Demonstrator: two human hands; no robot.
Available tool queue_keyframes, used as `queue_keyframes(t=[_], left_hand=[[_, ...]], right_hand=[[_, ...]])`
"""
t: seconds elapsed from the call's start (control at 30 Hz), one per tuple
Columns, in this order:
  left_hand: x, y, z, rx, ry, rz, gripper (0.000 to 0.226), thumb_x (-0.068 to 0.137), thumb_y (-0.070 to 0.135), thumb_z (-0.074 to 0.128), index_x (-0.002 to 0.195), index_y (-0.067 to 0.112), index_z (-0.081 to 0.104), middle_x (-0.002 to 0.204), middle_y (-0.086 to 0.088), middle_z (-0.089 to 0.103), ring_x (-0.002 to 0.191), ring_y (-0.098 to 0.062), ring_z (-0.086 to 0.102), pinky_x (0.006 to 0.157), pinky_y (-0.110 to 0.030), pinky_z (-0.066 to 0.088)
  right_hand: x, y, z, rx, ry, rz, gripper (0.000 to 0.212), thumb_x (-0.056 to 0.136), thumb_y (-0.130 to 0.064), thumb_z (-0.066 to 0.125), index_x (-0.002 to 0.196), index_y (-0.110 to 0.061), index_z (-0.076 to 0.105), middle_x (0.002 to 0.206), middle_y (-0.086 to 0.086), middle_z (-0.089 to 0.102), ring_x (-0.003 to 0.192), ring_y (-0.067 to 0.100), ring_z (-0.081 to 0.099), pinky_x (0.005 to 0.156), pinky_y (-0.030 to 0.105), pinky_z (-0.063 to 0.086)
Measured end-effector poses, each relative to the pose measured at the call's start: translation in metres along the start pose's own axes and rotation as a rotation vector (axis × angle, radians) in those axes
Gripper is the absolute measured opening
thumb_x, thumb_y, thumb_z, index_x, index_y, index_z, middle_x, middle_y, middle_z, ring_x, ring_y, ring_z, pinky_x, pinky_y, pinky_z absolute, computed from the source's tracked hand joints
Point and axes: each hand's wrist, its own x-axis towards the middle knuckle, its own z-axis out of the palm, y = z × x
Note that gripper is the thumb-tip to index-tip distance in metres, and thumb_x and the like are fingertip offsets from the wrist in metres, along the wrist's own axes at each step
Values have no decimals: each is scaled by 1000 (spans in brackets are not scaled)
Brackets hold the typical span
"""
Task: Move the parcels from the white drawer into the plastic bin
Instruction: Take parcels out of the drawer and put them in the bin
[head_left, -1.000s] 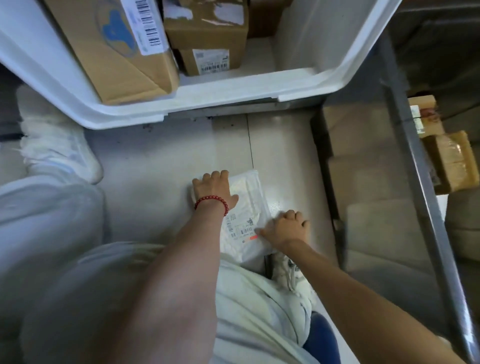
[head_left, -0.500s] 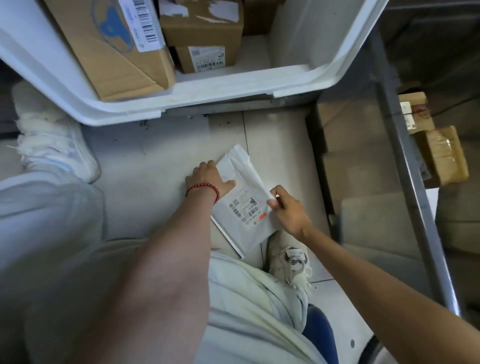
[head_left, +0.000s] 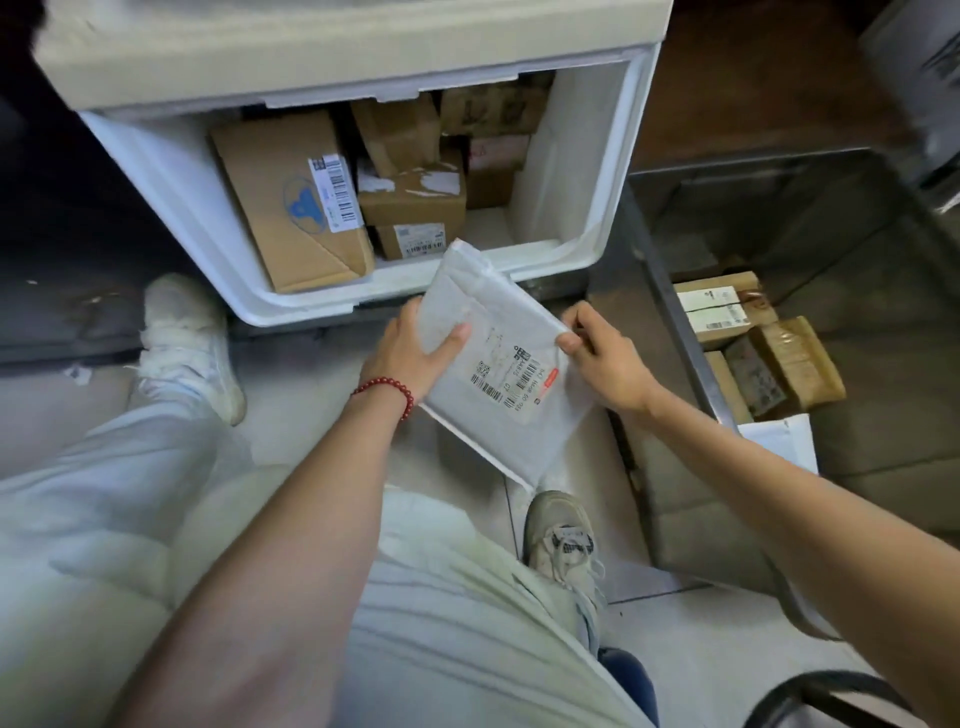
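the likeliest slip is the white padded mailer (head_left: 498, 374) getting away on its way across. it is flat, smooth-skinned and held tilted above the floor, in front of the white drawer (head_left: 291, 306) and left of the plastic bin (head_left: 670, 291). the right hand (head_left: 605, 358) has it only by a pinch at the right edge, so if the left hand (head_left: 410, 358) lets go first, the mailer could swing down and drop onto the floor tiles between drawer and bin. the bin's near rim stands high beside the right forearm — a low carry could catch the mailer's corner on it and knock it loose. several cardboard boxes (head_left: 291, 208) sit in the drawer and a few parcels (head_left: 722, 306) lie in the bin, so i judge the task partway done.

on the left hand the thumb lies across the mailer's upper face near its left edge, with the other fingers curled beneath, mostly hidden — a wrap-around hold. the right hand's fingers (head_left: 569, 343) are bent close together, thumb tip and forefinger nipping the mailer's edge beside the printed label. neither hand holds anything else.
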Motion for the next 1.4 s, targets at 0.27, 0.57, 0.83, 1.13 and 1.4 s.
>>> queue_keyframes(t=[0.27,0.57,0.83,1.13,1.4], left_hand=[[-56,39,-38,-84,69,389,81,63,49,82,133,35,44,134,2,30,123,-11,36,106,-34,37],[-73,71,-36,45,164,726,86,48,54,86,124,25,59,143,-1,36,130,-23,34,108,-46,34],[-68,54,-36,144,246,790,46,69,7,80,112,15,65,129,-10,53,112,-30,49,95,-48,47],[-57,51,-44,-106,380,460,30,85,37,67,104,13,63,95,-1,58,93,-19,47,71,-27,32],[-50,86,-42,-259,379,515,26,87,39,65,90,14,59,85,1,57,78,-17,51,61,-25,38]], right_hand=[[-13,-21,-71,251,149,123,15,103,-19,40,89,-17,46,87,-1,58,73,5,60,59,15,49],[-29,-22,-110,317,212,291,11,103,-24,41,101,-19,51,96,2,62,87,18,65,63,25,52],[-33,-22,-111,304,197,328,12,99,-20,52,110,-17,52,95,2,62,85,16,66,60,26,54],[-28,-39,-107,581,34,233,57,89,-59,50,132,-21,54,121,4,62,95,22,72,71,29,56],[-29,-45,-136,80,155,118,51,82,-63,54,111,-22,60,106,-7,61,95,14,61,83,24,48]])
